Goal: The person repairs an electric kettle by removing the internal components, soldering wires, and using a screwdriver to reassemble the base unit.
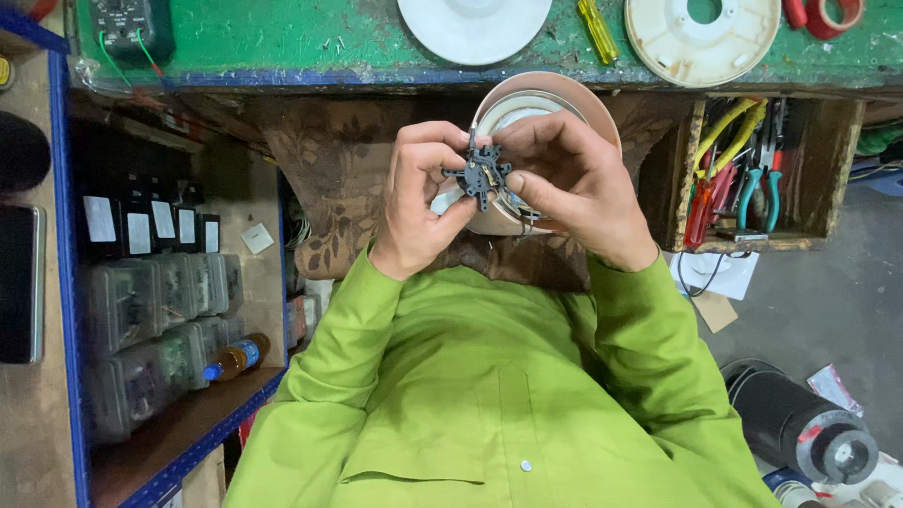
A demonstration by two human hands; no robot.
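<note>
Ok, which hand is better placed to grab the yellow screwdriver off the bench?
Right, probably. The yellow screwdriver lies on the green bench just beyond the right hand; the left hand is farther off and could hold the black star-shaped part alone.

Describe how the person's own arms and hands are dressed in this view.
Both arms are covered by long, loose sleeves of a bright lime-green shirt, ending at plain cuffs at the wrists. The left hand and right hand are bare: no gloves, and no rings, watch or bracelets can be seen. The same green fabric covers the chest, with a small pale button low on the front.
</note>
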